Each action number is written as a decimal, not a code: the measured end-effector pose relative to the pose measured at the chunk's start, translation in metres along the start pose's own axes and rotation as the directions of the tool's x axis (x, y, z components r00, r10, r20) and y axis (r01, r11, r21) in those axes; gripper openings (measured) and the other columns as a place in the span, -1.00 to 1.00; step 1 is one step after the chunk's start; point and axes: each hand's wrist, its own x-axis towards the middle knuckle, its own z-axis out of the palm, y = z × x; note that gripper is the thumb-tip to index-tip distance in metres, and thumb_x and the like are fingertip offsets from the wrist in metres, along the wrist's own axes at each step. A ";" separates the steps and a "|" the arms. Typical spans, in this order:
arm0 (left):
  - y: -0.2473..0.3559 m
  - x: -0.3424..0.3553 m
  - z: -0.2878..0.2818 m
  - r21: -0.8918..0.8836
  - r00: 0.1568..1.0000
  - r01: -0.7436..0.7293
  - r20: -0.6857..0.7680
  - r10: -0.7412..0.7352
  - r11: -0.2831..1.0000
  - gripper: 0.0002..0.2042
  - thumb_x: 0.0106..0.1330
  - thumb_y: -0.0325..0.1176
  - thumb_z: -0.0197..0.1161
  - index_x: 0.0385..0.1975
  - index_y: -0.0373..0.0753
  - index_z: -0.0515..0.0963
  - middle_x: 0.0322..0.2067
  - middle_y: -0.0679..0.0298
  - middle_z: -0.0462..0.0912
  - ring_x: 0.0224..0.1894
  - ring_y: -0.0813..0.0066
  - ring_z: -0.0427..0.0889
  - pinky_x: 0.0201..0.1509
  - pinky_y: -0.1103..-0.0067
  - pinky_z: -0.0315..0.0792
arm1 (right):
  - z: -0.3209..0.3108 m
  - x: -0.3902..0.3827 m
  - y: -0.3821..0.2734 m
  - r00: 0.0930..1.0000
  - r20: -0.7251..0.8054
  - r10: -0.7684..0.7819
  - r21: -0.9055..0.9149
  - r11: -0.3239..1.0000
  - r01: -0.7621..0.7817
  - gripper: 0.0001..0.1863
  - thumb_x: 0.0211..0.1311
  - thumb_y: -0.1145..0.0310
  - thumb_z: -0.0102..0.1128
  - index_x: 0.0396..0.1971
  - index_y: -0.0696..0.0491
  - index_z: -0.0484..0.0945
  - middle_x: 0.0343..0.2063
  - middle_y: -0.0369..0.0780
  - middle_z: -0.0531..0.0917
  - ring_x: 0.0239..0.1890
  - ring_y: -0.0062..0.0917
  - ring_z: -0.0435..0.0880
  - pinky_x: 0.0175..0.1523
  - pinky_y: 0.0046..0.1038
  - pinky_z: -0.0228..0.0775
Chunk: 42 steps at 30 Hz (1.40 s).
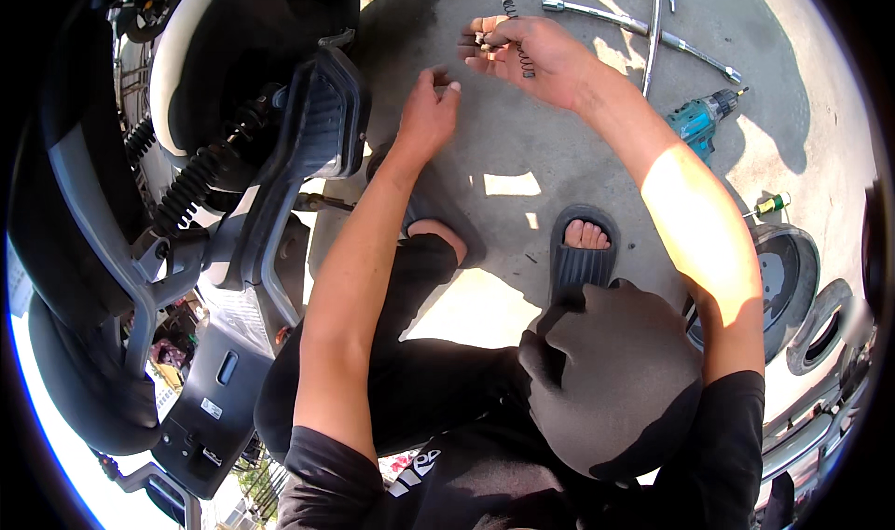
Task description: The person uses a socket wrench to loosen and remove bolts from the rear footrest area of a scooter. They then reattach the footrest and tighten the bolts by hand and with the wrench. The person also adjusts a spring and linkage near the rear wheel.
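Observation:
My right hand [541, 59] is closed around a dark coil spring [524, 59], which slants across the palm and sticks out past the fingers at its upper end. Small metal pieces [483, 42] sit at the fingertips of the same hand; their exact kind is too small to tell. My left hand [431, 115] hovers just left of it, its fingers curled in and the thumb raised. Whatever those curled fingers may hold is hidden. The two hands are apart, above the concrete floor.
A scooter-like vehicle with a black wheel [270, 55] and footrest [322, 120] fills the left. At right lie a cross-shaped lug wrench [606, 15], a teal cordless drill [695, 124], a green-handled screwdriver [772, 204] and tires [797, 250]. My slippered foot [583, 250] is below.

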 end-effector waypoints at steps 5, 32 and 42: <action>-0.018 0.016 -0.007 -0.744 0.888 0.058 -0.266 -0.375 0.665 -0.71 0.51 -0.25 -0.05 0.11 -0.23 0.36 -0.07 0.21 0.50 -0.12 0.38 0.61 -0.18 0.53 0.48 | 0.011 0.007 -0.021 0.968 0.252 -0.006 0.012 1.000 0.003 -0.76 0.28 0.57 -0.07 -0.09 0.22 0.48 -0.12 -0.10 0.59 0.03 -0.42 0.60 0.20 -0.48 0.44; -0.090 0.073 -0.057 -0.917 0.877 -0.307 -0.376 -0.298 0.254 -0.71 0.42 -0.25 0.11 -0.03 -0.33 0.44 -0.02 0.11 0.55 0.03 0.28 0.52 0.19 0.40 0.40 | 0.027 0.172 0.044 0.993 -0.036 0.113 -0.026 0.993 -0.114 -0.67 0.46 0.23 -0.09 -0.11 0.19 0.52 -0.33 -0.25 0.53 -0.24 -0.54 0.52 -0.14 -0.47 0.41; -0.077 0.073 -0.051 -0.881 0.839 -0.304 -0.427 -0.336 0.361 -0.76 0.42 -0.28 0.03 -0.06 -0.30 0.42 -0.13 0.14 0.59 0.01 0.31 0.55 0.14 0.45 0.44 | 0.021 0.172 0.045 0.993 0.082 -0.081 -0.782 0.613 0.114 -0.78 0.32 0.40 0.07 -0.15 0.16 0.60 -0.26 -0.16 0.62 -0.22 -0.37 0.64 -0.04 -0.29 0.54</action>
